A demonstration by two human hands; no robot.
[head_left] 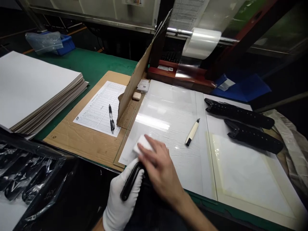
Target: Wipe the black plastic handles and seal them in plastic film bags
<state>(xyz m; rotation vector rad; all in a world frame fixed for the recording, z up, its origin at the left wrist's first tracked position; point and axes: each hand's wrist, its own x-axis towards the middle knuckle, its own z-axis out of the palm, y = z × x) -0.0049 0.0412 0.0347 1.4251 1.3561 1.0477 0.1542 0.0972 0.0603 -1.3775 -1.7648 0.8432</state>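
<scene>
My left hand (124,192), in a white glove, is wrapped round a glossy black curved part (132,181) near the table's front edge. My bare right hand (160,163) is just above and beside it, its fingers against a small white block (143,145); this hand is slightly blurred. A cream-handled cutter (192,132) lies on the glass-like sheet (166,106) to the right of my hands. Two long black perforated parts (239,112) lie farther right on a white surface.
A tall stack of white sheets (38,86) stands at the left. A form (101,107) with a black pen (111,118) lies on cardboard. An upright cardboard divider (134,81) and a film roll (202,43) stand behind. Plastic-wrapped black parts (29,173) are at lower left.
</scene>
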